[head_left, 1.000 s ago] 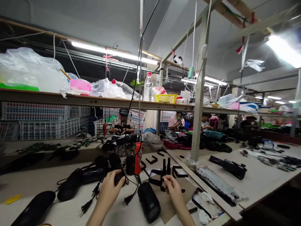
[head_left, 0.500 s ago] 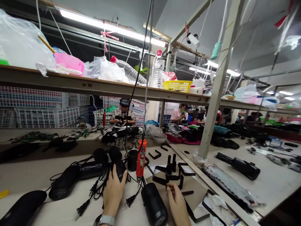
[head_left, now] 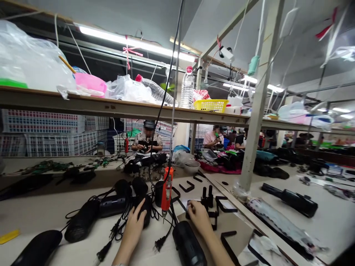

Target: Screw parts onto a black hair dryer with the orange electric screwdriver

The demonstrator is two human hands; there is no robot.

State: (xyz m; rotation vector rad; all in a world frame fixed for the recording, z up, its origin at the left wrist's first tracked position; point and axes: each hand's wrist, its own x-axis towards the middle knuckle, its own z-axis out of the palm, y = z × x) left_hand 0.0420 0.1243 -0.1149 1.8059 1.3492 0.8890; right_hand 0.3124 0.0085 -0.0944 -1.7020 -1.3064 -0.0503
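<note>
A black corded device is gripped by the left hand; black brackets mid-bench are touched by the half-curled right hand.

This is a factory assembly hall. Long shared desks carry rows of black device housings with power cords, an orange electric screwdriver hangs on a cable from overhead, stacked plastic crates line the back, and other workers sit at neighbouring stations under fluorescent tubes.
</note>
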